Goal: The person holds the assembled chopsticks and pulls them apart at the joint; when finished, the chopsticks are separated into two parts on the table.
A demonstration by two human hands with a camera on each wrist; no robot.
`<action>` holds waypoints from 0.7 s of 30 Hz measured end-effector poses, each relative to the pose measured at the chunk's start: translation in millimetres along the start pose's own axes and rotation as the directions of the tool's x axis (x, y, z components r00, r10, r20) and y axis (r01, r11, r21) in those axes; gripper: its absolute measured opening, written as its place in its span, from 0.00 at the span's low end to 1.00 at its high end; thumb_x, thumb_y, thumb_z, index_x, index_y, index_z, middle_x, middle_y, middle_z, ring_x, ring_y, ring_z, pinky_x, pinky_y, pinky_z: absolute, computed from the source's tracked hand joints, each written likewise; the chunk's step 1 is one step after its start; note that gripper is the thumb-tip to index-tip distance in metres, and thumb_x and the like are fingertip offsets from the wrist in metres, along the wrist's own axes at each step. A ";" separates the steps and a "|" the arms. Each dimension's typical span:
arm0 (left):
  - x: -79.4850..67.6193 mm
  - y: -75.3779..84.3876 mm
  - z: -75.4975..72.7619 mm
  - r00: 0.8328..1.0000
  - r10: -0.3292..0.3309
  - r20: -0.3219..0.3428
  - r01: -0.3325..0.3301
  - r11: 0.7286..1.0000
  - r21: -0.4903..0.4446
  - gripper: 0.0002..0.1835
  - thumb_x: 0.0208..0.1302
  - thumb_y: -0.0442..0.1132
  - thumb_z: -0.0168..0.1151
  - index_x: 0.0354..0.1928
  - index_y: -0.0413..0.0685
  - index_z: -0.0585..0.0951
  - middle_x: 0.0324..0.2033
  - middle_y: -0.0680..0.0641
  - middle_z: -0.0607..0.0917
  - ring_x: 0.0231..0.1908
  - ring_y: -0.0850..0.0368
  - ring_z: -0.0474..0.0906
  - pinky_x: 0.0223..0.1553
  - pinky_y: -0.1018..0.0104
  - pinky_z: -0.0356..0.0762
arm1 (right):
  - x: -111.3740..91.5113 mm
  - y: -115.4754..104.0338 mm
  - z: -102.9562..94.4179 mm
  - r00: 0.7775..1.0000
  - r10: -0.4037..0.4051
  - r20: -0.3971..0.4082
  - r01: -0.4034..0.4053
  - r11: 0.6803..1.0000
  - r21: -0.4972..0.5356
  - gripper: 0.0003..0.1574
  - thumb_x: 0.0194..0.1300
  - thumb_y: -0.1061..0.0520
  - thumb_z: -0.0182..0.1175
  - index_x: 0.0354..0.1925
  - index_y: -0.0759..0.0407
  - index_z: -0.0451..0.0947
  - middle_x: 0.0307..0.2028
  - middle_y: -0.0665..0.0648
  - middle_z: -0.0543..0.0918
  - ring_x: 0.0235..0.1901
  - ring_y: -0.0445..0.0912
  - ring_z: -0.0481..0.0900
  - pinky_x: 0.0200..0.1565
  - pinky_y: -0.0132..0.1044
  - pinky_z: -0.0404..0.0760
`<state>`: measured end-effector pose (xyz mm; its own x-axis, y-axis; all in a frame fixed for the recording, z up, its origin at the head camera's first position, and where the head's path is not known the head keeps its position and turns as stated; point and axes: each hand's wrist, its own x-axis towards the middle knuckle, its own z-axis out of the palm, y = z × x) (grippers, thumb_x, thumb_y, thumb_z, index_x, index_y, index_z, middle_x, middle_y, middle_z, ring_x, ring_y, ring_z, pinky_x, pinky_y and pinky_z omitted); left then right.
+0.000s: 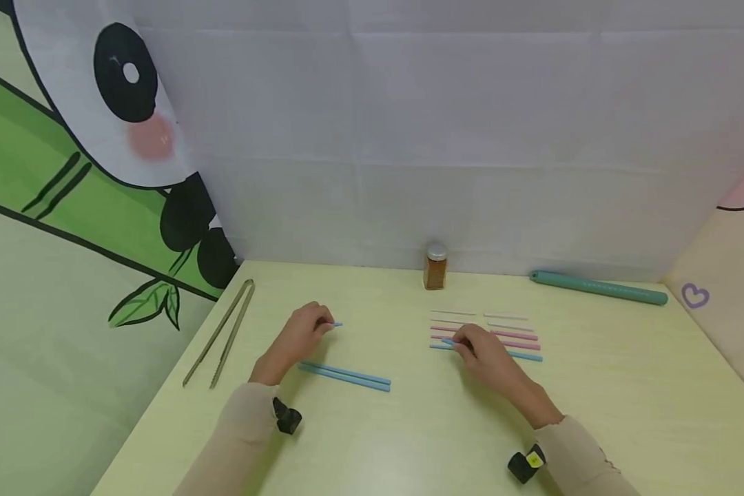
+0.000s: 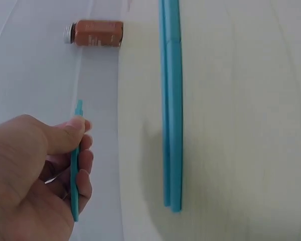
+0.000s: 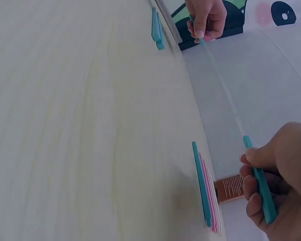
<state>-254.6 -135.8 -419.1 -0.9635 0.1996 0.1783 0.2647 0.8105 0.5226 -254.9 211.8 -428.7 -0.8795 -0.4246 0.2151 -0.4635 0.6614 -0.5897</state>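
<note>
My left hand [image 1: 300, 335] pinches a short blue chopstick section [image 2: 74, 191], whose narrow stepped tip pokes out past the thumb. Two long blue chopsticks [image 1: 347, 377] lie side by side on the table, nearer me than that hand; one shows a joint in the left wrist view. Another blue section [image 3: 265, 198] is gripped between thumb and fingers of my right hand [image 1: 486, 358]. Below and beyond this hand lie rows of thin sticks: a blue one [image 1: 525, 356], pink ones [image 1: 514, 335] and thin whitish ones [image 1: 505, 317]. The hand partly covers the blue and pink rows.
Metal tongs [image 1: 234, 331] lie near the table's left edge. A small spice jar [image 1: 435, 272] with a silvery cap stands at the back, against the white backdrop. A long green tube-shaped case [image 1: 598, 288] lies along the back right.
</note>
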 end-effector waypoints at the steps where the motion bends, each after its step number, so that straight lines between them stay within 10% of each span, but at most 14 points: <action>1: -1.5 -4.7 -2.8 1.000 -0.009 0.010 0.009 1.000 -0.007 0.03 0.65 0.33 0.59 0.36 0.41 0.80 0.30 0.48 0.75 0.29 0.58 0.69 0.33 0.65 0.70 | -2.5 4.6 -3.5 1.000 0.007 0.001 -0.007 1.000 -0.003 0.03 0.67 0.64 0.57 0.40 0.61 0.77 0.34 0.52 0.78 0.31 0.41 0.71 0.33 0.33 0.74; 7: -0.8 -5.0 1.1 0.998 0.034 0.049 -0.033 0.999 -0.026 0.04 0.67 0.36 0.59 0.39 0.43 0.81 0.32 0.48 0.76 0.31 0.58 0.69 0.35 0.64 0.71 | -13.1 18.3 -14.8 1.000 -0.001 -0.024 0.001 1.000 -0.018 0.05 0.66 0.61 0.59 0.41 0.58 0.80 0.36 0.51 0.80 0.33 0.41 0.73 0.36 0.33 0.76; 21: -6.1 52.5 53.0 0.967 0.193 0.166 -0.185 0.981 -0.064 0.09 0.69 0.35 0.56 0.45 0.47 0.83 0.31 0.50 0.74 0.31 0.60 0.68 0.35 0.68 0.69 | -68.0 30.4 -26.1 0.994 0.023 -0.103 -0.035 0.993 -0.117 0.13 0.62 0.69 0.59 0.45 0.63 0.82 0.43 0.59 0.83 0.40 0.50 0.79 0.40 0.43 0.78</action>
<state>-236.9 -65.3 -437.0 -0.8873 0.4408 0.1353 0.4403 0.7226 0.5329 -212.0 276.9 -440.9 -0.8965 -0.3433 0.2801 -0.4416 0.7435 -0.5022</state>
